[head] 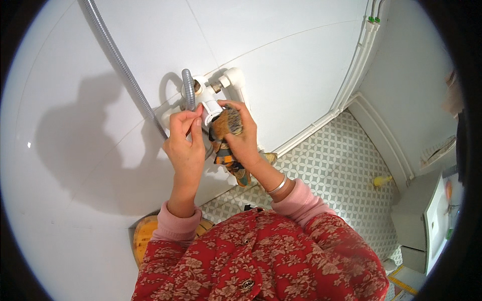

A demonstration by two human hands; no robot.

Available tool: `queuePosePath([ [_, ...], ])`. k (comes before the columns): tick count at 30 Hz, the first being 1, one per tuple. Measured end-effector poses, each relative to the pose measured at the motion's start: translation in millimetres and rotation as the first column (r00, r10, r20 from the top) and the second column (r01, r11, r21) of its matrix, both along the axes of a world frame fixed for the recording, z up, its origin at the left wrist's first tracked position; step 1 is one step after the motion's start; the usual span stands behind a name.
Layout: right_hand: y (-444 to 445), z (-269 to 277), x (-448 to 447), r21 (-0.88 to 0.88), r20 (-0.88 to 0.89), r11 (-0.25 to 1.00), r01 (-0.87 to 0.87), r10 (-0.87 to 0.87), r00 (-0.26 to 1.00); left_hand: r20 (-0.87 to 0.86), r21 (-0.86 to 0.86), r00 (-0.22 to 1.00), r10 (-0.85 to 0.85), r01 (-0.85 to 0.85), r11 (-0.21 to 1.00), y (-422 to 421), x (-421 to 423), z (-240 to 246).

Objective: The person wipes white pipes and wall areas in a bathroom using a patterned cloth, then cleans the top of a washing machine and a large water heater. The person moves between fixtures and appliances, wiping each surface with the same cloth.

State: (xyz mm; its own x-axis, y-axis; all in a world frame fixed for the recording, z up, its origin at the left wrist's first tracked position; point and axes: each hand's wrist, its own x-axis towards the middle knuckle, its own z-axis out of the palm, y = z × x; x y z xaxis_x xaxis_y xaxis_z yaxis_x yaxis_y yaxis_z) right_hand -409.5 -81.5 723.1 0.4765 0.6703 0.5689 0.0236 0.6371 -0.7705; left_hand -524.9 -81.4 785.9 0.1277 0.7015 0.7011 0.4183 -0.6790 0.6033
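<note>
A white shower mixer valve (211, 109) sticks out from the tiled wall, with a narrow lever along its body. My right hand (243, 137) grips a bunched cloth (225, 129), patterned in brown, orange and black, and presses it by the valve's front end. The loose part of this cloth hangs below my palm. On the valve's other side is my left hand (185, 141), its thumb and index fingertips close to the lever. Whether they pinch anything is unclear. A grey corrugated shower hose (189, 88) loops just above my left fingers.
A white pipe elbow (234, 78) joins the valve at upper right. Another length of ribbed metal hose (124, 62) runs down the wall at left. Below stand a wooden stool or tub (146, 235) and patterned floor tiles (327, 150). A grey cabinet with a washbasin (437, 225) stands at right.
</note>
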Motion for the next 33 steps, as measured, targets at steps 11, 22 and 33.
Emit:
queuePosePath([
  [11, 1, 7, 9, -0.082, -0.168, 0.966, -0.246, 0.230, 0.959, 0.037, 0.007, 0.998, -0.053, 0.053, 0.999, 5, -2, -3],
  [22, 3, 19, 30, 0.025, 0.188, 0.997, -0.073, 0.067, 0.980, 0.056, -0.011, 0.997, -0.061, 0.061, 0.998, 3, 0, -8],
  [33, 25, 55, 53, -0.066, 0.435, 0.967, -0.246, 0.250, 0.865, 0.197, -0.153, 0.977, -0.076, 0.108, 0.982, 3, -1, -13],
])
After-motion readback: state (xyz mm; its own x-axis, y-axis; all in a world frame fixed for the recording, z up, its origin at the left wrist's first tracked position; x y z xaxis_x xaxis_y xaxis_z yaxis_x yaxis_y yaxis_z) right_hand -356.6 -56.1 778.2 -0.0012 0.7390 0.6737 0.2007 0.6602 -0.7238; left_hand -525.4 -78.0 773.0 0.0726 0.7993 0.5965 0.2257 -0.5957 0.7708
